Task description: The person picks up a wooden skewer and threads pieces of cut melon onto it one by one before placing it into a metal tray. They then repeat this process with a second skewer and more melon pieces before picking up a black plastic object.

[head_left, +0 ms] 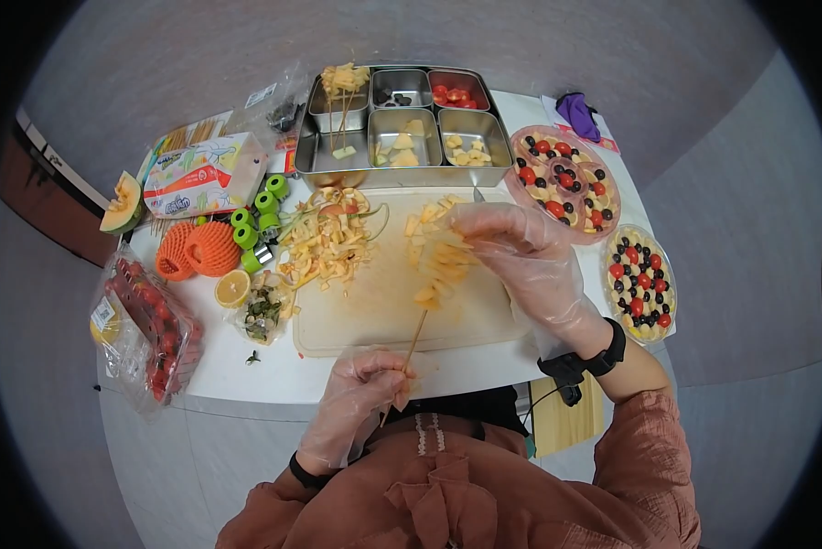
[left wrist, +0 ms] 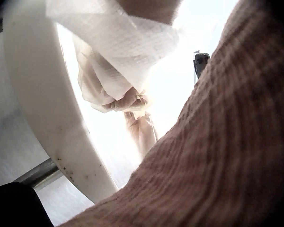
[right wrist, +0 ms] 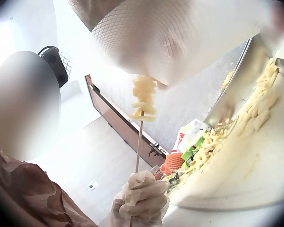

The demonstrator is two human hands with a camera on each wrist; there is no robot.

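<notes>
My left hand (head_left: 358, 398), in a clear plastic glove, grips a thin wooden skewer (head_left: 415, 340) near its lower end. Pale yellow fruit slices (head_left: 444, 265) are threaded in a stack on the skewer's upper part, over the cutting board (head_left: 374, 325). At the top of that stack, my gloved right hand (head_left: 530, 261) pinches the fruit with bent fingers. In the right wrist view the skewer stands nearly upright, and the fingertips hide its top end. More cut fruit lies on the board behind the stack.
A heap of peelings (head_left: 328, 233) covers the board's left side. Behind stands a steel tray (head_left: 402, 178) with fruit containers. Two fruit platters, one pink-rimmed (head_left: 518, 188), sit at right. Orange foam nets (head_left: 211, 249), green-handled cutters (head_left: 266, 201) and boxed strawberries (head_left: 159, 320) are at left.
</notes>
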